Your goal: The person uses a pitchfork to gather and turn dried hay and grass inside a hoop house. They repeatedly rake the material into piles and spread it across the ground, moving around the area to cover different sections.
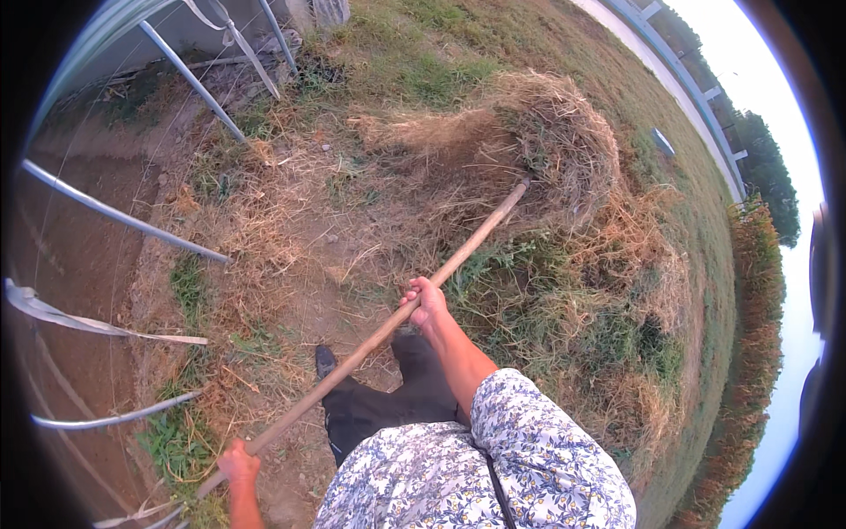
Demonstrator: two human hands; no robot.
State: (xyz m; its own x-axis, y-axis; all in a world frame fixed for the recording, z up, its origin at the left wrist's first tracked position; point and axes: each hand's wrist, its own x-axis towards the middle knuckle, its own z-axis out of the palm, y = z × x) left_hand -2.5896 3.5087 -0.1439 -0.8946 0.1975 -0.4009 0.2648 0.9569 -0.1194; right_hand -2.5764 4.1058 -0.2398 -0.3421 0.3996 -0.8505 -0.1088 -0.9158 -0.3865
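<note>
A long wooden handle [370,344] runs diagonally from the lower left up to a heap of dry hay [562,132]. My right hand [426,303] grips it near its middle, in front of my dark trousers. Lower down, close to the rear end, my left hand [239,461] is wrapped around the same shaft. The tool's head is buried in the hay, so its kind cannot be told. Loose dry stalks [429,132] fan out to the left of the heap and look blurred.
Curved metal hoops [125,215] and pale straps [99,324] with thin wires line the left, beside bare brown soil [73,258]. Mixed green and dry cut plants [568,311] lie at the right. A pale disc-like object [663,142] rests on the grass beyond, before a road [667,86].
</note>
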